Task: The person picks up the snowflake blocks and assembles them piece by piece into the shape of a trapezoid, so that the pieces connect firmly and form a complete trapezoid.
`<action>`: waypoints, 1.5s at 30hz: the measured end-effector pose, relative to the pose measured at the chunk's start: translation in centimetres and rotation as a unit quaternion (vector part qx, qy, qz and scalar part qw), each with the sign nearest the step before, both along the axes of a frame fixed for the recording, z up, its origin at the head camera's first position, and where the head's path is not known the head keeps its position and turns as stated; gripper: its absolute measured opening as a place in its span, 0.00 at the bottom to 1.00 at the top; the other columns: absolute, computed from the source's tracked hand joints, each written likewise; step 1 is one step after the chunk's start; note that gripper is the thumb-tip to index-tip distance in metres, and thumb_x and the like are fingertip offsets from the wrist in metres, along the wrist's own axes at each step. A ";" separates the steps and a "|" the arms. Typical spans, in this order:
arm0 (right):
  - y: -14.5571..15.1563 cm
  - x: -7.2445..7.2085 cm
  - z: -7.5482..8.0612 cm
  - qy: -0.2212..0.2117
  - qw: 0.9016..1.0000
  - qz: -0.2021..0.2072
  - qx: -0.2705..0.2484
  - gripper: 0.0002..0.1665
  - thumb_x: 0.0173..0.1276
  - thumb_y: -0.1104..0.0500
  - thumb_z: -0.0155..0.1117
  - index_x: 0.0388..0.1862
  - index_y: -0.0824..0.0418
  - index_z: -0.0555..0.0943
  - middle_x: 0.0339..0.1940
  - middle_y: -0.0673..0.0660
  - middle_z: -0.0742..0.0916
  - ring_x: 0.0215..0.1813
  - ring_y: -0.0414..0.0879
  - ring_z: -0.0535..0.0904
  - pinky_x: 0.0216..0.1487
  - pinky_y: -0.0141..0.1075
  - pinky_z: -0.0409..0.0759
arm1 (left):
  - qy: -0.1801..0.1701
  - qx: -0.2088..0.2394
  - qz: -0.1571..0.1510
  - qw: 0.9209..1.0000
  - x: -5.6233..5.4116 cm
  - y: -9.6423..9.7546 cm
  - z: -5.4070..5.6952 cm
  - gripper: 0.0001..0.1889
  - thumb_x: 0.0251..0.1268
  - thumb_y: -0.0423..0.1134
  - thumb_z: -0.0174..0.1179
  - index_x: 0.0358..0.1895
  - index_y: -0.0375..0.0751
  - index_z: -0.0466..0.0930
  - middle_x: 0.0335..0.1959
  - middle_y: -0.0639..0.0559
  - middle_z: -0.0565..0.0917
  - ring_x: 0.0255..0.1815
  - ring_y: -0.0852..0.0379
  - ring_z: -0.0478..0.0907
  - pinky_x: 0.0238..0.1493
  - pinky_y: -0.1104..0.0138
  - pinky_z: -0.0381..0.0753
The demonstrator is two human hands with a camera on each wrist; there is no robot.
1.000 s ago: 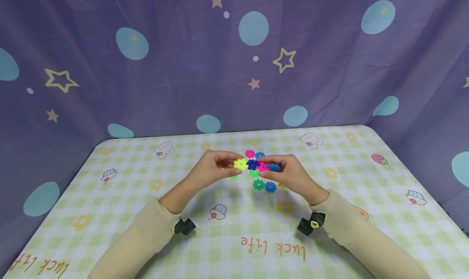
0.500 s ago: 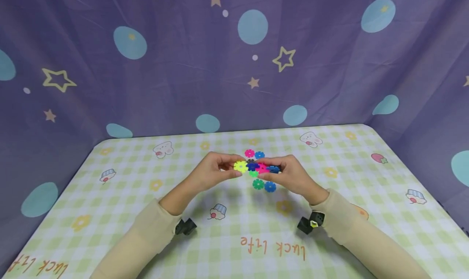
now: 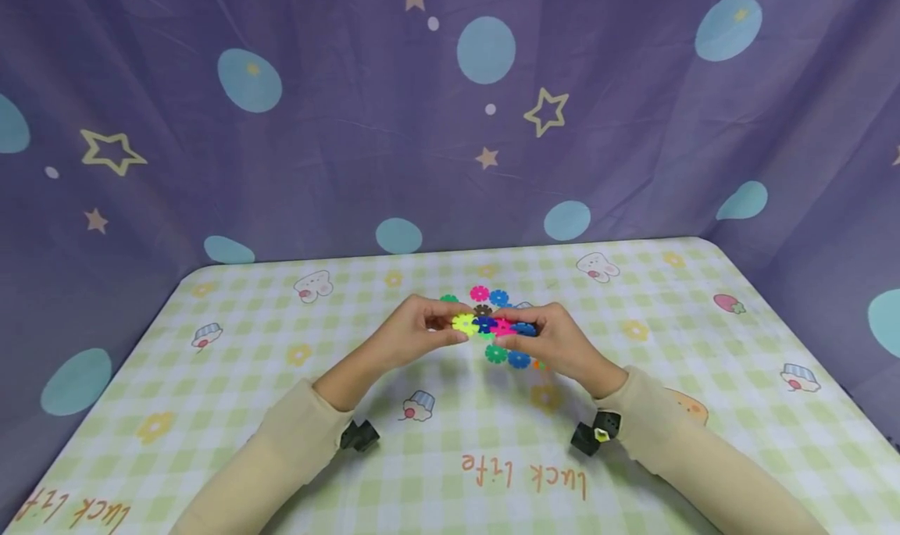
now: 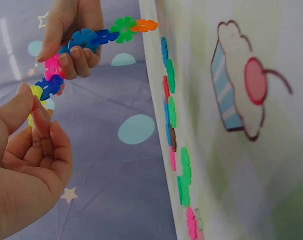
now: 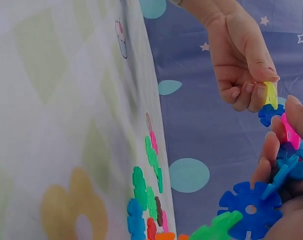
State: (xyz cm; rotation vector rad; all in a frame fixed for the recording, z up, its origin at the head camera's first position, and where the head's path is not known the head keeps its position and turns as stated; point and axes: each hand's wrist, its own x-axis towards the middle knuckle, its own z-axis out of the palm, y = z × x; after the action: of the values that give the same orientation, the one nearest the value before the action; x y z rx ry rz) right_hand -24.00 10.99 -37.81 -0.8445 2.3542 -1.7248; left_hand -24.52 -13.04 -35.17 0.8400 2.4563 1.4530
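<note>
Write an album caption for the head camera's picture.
The left hand and right hand hold a row of bright notched discs above a checked tablecloth.

You are in what looks like a curtained-off recording booth: purple drapes [image 3: 316, 176] printed with stars hang behind the table [image 3: 162, 363] and at both its sides, a checked cartoon-print cloth [image 3: 506, 511] covers it, and small black cameras [image 3: 360, 436] sit at your wrists.

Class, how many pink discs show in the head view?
2: the far pink disc on the table, and the linked pink disc in the right hand. Others may be hidden.
</note>
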 end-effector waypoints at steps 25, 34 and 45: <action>-0.9 -0.4 0.2 -0.102 0.994 -0.005 -0.027 0.16 0.68 0.56 0.61 0.47 0.67 0.80 0.33 0.58 0.85 0.33 0.48 0.80 0.37 0.37 0.82 | -0.055 0.039 -0.022 0.997 -1.3 -1.3 -0.6 0.19 0.58 0.30 0.64 0.54 0.31 0.79 0.34 0.46 0.83 0.29 0.60 0.76 0.30 0.71 0.77; -0.7 -0.4 0.5 -0.213 0.972 -0.016 -0.103 0.12 0.71 0.58 0.56 0.43 0.67 0.75 0.29 0.55 0.82 0.27 0.44 0.76 0.33 0.35 0.81 | -0.106 0.019 0.008 0.994 -3.5 -3.4 -2.1 0.21 0.58 0.32 0.65 0.56 0.33 0.78 0.49 0.37 0.82 0.48 0.50 0.79 0.39 0.69 0.79; -0.8 0.1 0.6 -0.270 0.955 0.004 -0.124 0.10 0.72 0.57 0.55 0.44 0.63 0.72 0.28 0.54 0.79 0.27 0.44 0.77 0.35 0.46 0.84 | -0.150 -0.039 0.020 0.988 -5.7 -4.7 -4.2 0.20 0.58 0.31 0.65 0.55 0.32 0.78 0.53 0.42 0.81 0.59 0.45 0.74 0.59 0.59 0.73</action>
State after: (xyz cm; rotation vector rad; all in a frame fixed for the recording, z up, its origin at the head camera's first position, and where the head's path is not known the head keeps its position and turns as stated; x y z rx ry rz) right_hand -23.90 10.15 -37.17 -0.3346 1.8017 -1.9630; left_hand -30.25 -17.71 -39.37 0.5168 2.2981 1.3710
